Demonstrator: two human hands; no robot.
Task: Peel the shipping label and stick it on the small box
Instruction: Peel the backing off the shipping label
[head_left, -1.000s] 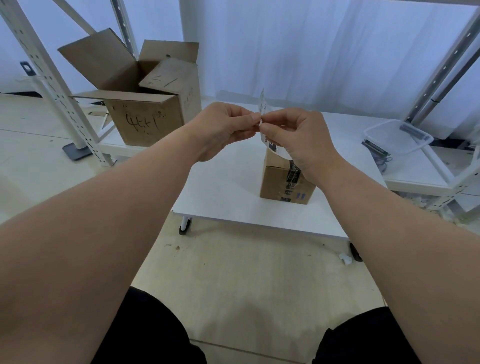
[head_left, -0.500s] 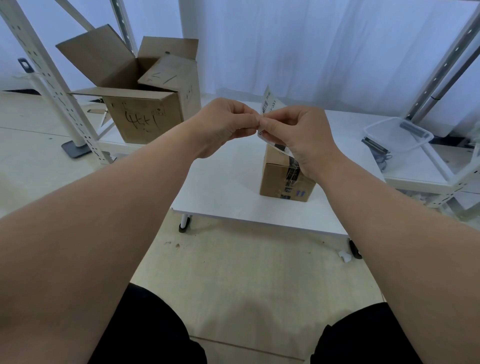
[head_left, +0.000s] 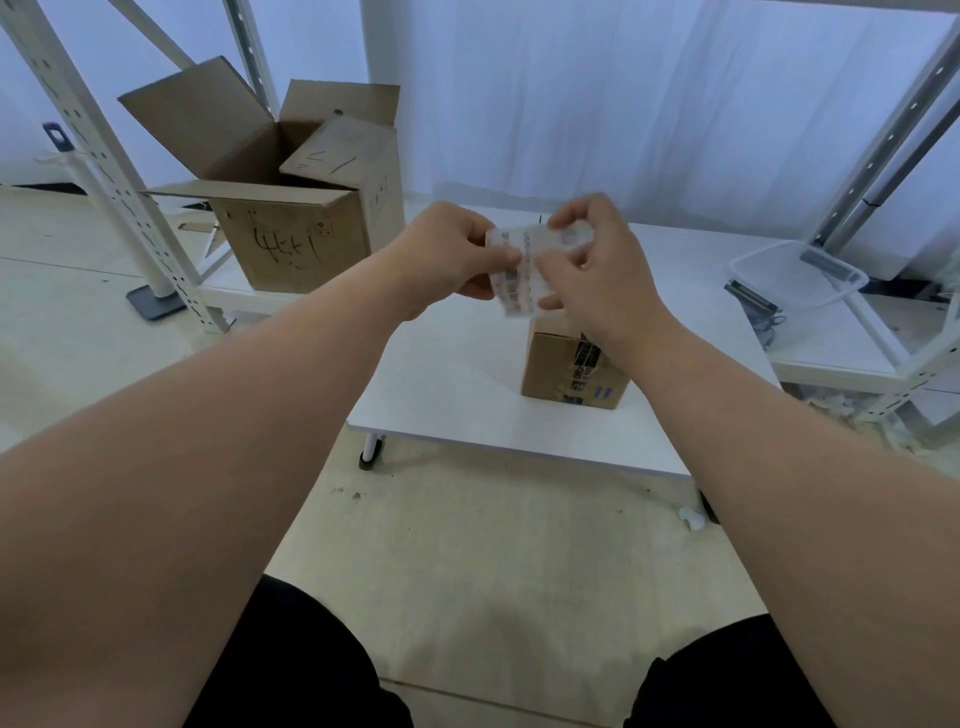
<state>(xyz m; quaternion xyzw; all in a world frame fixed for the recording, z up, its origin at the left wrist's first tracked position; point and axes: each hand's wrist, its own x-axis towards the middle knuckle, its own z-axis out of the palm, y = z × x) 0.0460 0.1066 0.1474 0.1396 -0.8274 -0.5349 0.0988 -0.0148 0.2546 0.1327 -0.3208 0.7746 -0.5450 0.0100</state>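
Showing white with grey-black printed blocks on the label (head_left: 513, 283). Showing brown with black-printed tape and blue marks on the small box (head_left: 550, 364). Showing brown with black scrawl on the big box (head_left: 332, 244). Showing plain white on the table (head_left: 447, 384).

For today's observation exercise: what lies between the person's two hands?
The shipping label, pinched by the left hand and the right hand, not yet on the small box. The head view shows this.

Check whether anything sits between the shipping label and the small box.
Nothing visible does. The left hand and right hand pinch the shipping label in the air over the small box on the white table. The right wrist hides most of the box top, so that face can't be checked.
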